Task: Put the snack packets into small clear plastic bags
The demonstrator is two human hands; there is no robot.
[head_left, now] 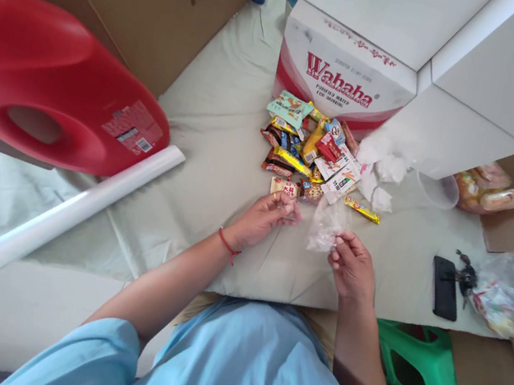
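Note:
My right hand point(352, 264) pinches a crumpled clear plastic bag point(326, 223) between thumb and fingertips, just in front of a heap of wrapped snacks. To the left of the bag, my left hand point(266, 221) has its thumb and fingers drawn together; the fingertips are blurred and I cannot make out what is in them. A cream snack packet point(284, 187) lies right behind this hand. The heap also holds a teal packet point(290, 109), white packets point(343, 180) and a yellow stick packet point(362, 210) at its right edge.
A Wahaba-style water carton point(346, 69) stands behind the snacks, with crumpled tissues point(390, 168) beside it. On the left are a red jug point(72, 80) and a plastic film roll point(75, 210). A phone point(444, 288), keys point(467, 277) and a filled bag point(507, 296) lie right.

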